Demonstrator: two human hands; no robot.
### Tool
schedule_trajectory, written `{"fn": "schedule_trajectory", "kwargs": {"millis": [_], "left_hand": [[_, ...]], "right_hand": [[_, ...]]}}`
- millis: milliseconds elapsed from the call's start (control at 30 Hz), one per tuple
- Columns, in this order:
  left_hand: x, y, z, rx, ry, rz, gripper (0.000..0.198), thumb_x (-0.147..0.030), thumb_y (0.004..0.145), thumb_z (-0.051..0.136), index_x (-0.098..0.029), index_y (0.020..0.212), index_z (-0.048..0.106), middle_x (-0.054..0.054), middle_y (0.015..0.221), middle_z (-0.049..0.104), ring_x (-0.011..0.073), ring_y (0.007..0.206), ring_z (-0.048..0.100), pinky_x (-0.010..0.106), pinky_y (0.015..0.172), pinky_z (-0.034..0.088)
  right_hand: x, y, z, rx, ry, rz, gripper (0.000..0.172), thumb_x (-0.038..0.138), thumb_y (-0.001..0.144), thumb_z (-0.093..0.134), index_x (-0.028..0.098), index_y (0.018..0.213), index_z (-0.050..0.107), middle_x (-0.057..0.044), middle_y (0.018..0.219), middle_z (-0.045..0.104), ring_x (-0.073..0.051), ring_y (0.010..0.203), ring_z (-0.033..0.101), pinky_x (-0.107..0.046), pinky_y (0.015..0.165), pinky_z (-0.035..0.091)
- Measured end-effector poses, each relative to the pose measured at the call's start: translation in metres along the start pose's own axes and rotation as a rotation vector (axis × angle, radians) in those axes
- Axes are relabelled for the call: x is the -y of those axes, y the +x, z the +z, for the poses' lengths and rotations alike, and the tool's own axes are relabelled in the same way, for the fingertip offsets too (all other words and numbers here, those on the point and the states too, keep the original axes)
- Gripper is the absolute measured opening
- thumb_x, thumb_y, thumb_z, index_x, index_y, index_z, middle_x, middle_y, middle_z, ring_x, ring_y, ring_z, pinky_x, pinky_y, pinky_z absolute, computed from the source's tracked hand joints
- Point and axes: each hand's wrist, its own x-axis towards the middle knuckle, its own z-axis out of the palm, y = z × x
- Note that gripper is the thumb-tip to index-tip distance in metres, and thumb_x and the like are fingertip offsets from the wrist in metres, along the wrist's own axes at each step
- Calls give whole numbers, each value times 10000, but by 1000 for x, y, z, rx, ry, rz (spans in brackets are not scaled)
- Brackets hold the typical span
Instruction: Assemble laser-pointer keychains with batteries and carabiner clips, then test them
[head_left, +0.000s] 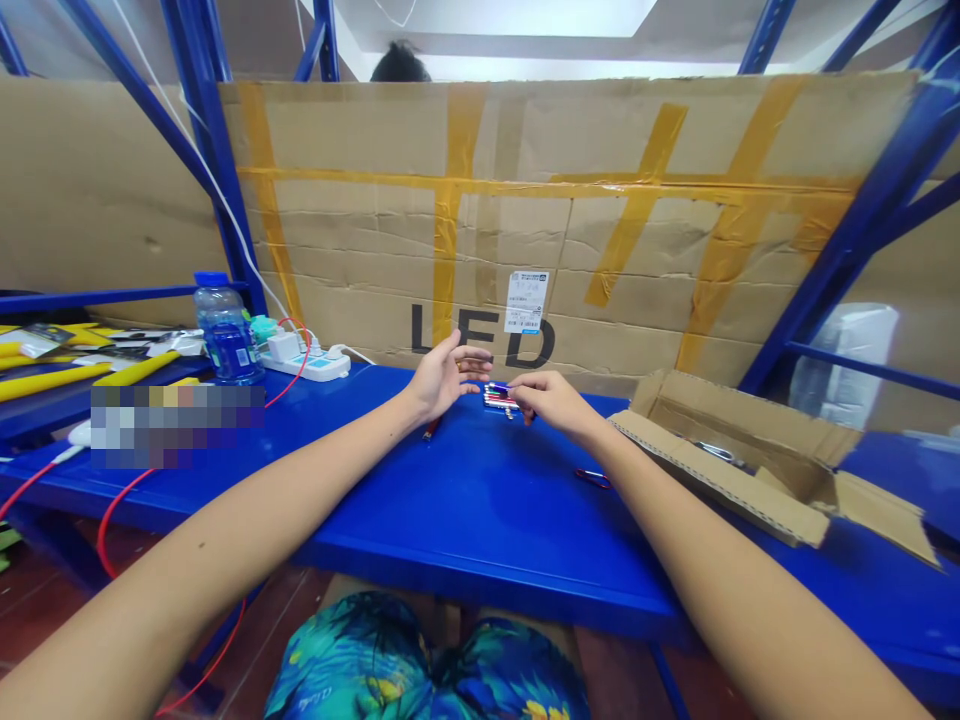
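Note:
My left hand is raised over the far part of the blue table, fingers stretched out and apart, holding nothing. Just right of it, my right hand pinches a small shiny blue piece, whose exact kind is too small to make out. That piece is at the top of a small row of red and silver metallic pieces on the table. A red carabiner lies beside my right forearm. Close to my left wrist is a small dark red item, partly hidden by the arm.
An opened cardboard box at right holds silver metal pieces. At left stand a blue bottle and a white power strip, with red cables running nearby. Yellow-handled items lie far left. Taped cardboard walls the back.

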Motion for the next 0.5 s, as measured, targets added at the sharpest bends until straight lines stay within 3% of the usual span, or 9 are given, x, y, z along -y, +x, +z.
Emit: {"fn": "schedule_trajectory", "kwargs": {"millis": [500], "left_hand": [[0, 0, 2, 10, 2, -4, 564, -612, 883, 442, -114, 875, 706, 130, 877, 682, 206, 793, 622, 293, 662, 462]], "right_hand": [[2, 0, 1, -21, 37, 45, 163, 273, 730, 524, 171, 620, 589, 29, 476, 499, -129, 473, 511, -271, 526, 397]]}}
